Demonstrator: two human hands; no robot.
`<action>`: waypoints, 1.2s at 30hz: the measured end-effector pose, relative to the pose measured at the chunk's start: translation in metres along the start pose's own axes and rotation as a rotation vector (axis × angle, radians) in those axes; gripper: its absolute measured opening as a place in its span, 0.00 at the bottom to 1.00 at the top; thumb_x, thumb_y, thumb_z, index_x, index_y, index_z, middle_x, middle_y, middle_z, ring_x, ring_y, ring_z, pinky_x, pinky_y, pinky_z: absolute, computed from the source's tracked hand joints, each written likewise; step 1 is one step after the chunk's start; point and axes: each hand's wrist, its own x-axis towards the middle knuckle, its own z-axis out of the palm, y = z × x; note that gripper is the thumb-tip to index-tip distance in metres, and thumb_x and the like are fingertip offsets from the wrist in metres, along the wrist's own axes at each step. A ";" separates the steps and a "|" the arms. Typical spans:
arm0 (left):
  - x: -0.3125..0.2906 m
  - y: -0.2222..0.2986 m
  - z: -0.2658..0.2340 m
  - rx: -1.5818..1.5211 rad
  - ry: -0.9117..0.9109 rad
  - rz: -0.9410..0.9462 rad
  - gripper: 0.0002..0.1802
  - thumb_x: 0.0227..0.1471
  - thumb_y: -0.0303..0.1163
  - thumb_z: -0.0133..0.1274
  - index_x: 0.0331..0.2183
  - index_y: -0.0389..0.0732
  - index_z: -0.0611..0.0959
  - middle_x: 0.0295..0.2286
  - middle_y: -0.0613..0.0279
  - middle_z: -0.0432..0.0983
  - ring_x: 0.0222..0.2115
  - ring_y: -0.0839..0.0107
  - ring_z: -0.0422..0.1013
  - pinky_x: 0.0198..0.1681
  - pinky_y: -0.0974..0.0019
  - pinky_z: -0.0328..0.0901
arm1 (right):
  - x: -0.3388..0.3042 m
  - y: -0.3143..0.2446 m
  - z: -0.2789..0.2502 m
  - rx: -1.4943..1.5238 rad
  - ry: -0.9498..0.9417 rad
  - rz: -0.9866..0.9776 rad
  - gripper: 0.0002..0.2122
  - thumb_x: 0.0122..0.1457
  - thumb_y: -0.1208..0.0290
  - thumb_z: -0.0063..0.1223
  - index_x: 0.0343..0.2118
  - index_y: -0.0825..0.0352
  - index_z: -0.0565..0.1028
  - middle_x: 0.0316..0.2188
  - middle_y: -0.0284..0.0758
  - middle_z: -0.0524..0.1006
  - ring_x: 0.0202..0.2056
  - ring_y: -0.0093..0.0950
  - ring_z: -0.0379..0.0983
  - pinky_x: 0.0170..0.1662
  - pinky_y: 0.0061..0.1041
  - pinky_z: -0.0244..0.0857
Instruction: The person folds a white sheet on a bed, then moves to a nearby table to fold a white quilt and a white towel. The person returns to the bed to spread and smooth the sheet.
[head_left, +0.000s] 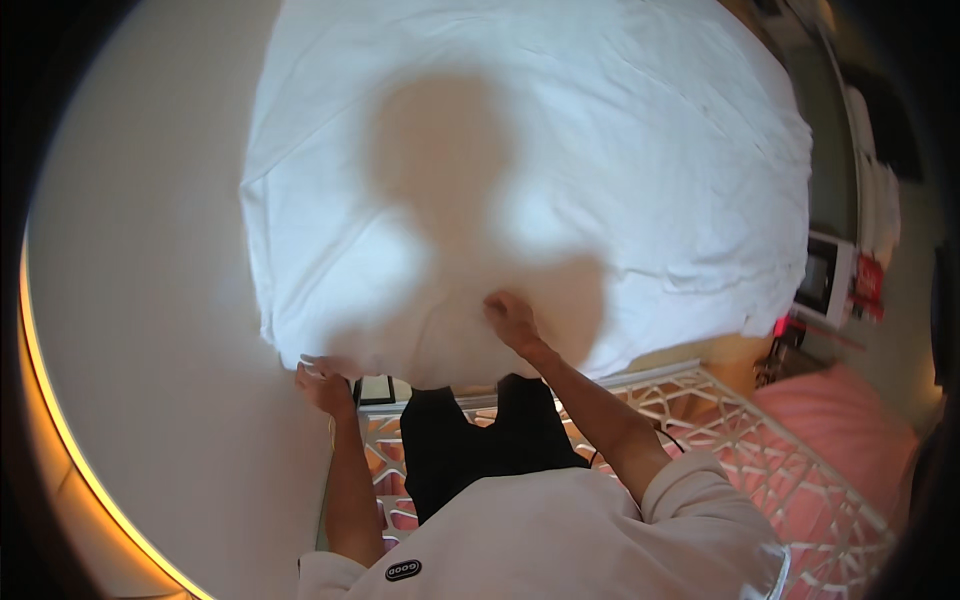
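Observation:
A white sheet (690,180) covers the wide bed surface in front of me, with creases running across it and my own shadow over its middle. At the near left corner of the sheet, my left hand (325,388) is closed, pinching the edge between thumb and fingers. Farther in from the near edge, my right hand (512,322) rests on the sheet with its fingers curled and closed. It seems to grip a bit of the cloth, though the fingertips are partly hidden.
A plain pale wall (150,250) runs close along the left side. Under me is a white lattice railing (740,450), with pink bedding (840,430) below at the right. A white microwave-like box (825,280) and a red package (868,285) stand beyond the sheet's right edge.

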 end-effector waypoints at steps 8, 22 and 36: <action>-0.119 0.173 0.049 -0.568 -0.320 0.550 0.23 0.48 0.34 0.52 0.45 0.33 0.71 0.47 0.43 0.62 0.48 0.49 0.61 0.47 0.59 0.63 | -0.045 0.096 -0.080 0.146 0.304 0.152 0.08 0.51 0.67 0.49 0.31 0.65 0.75 0.27 0.39 0.75 0.31 0.34 0.72 0.37 0.29 0.65; -0.311 0.298 0.075 0.012 -0.768 0.930 0.27 0.39 0.31 0.56 0.45 0.38 0.71 0.45 0.42 0.63 0.48 0.46 0.59 0.49 0.52 0.59 | -0.087 0.291 -0.272 0.661 0.732 0.895 0.20 0.45 0.61 0.57 0.36 0.65 0.63 0.24 0.36 0.70 0.22 0.26 0.68 0.20 0.27 0.64; -0.322 0.287 0.073 0.150 -0.965 0.865 0.20 0.43 0.36 0.53 0.39 0.36 0.77 0.34 0.48 0.74 0.33 0.58 0.72 0.36 0.60 0.66 | -0.128 0.292 -0.298 0.993 0.898 0.524 0.06 0.47 0.74 0.51 0.19 0.63 0.66 0.19 0.31 0.69 0.18 0.24 0.66 0.19 0.24 0.61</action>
